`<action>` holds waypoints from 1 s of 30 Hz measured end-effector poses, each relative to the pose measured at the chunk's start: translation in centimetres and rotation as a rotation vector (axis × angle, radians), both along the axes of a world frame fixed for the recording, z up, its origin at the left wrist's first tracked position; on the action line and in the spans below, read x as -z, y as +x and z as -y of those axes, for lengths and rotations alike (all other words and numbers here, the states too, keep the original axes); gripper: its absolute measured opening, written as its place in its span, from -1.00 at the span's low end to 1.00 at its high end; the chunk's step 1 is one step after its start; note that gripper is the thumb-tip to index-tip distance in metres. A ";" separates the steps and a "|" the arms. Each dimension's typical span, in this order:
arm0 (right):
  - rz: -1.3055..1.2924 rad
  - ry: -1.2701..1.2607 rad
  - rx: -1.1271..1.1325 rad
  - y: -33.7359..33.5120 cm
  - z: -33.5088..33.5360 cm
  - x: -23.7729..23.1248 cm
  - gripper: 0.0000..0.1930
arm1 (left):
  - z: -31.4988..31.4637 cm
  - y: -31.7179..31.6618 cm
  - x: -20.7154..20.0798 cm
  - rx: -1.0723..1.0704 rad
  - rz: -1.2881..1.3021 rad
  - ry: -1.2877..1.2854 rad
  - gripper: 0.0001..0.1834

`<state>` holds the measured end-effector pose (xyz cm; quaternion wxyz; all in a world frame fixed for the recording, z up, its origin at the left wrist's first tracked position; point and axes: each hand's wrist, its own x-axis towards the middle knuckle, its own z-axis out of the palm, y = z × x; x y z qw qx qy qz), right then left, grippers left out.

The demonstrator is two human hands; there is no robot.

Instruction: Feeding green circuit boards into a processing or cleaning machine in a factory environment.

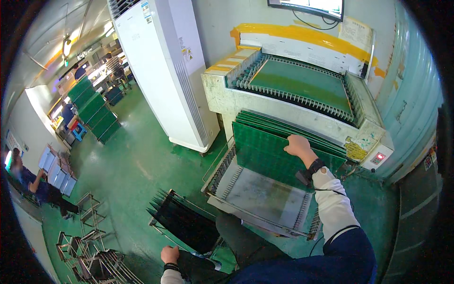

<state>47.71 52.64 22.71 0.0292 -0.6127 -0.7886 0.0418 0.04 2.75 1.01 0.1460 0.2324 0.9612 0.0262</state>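
Observation:
My right hand [300,146] is closed on the top edge of a green panel [265,146], the front one of several standing on edge in a metal rack [257,218] with coil-lined sides. The panels lean toward the machine behind. My left hand [170,254] is curled closed beside my knee, low in view; its palm side is hidden, so I cannot tell whether it holds anything. Ahead of it stands a smaller rack [182,220] filled with dark, thin sheets.
Behind the rack stands a cream machine [222,92] with a green panel [302,85] lying between its coil-lined edges. A tall white cabinet unit [161,61] is left of it. Empty metal frames [94,258] lie lower left. Another person [40,182] is at far left.

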 end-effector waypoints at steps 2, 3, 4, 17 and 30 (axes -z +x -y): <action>-0.008 0.006 0.009 0.1 0.1 -0.1 -0.68 | -0.1 0.0 0.1 0.001 0.000 -0.002 -0.59; -0.018 0.011 0.015 0.0 0.2 -0.2 -0.68 | 0.0 0.0 0.1 -0.001 0.005 0.003 -0.59; -0.018 0.011 0.013 -0.1 0.4 -0.3 -0.68 | 0.0 0.0 0.1 -0.003 0.009 0.008 -0.60; 0.008 -0.040 0.054 -0.7 0.8 -1.2 -0.61 | 0.0 -0.1 -0.1 -0.036 0.028 0.009 -0.59; -0.016 0.002 0.046 -0.5 1.0 -0.9 -0.65 | 0.2 -0.4 0.6 -0.037 0.025 0.012 -0.60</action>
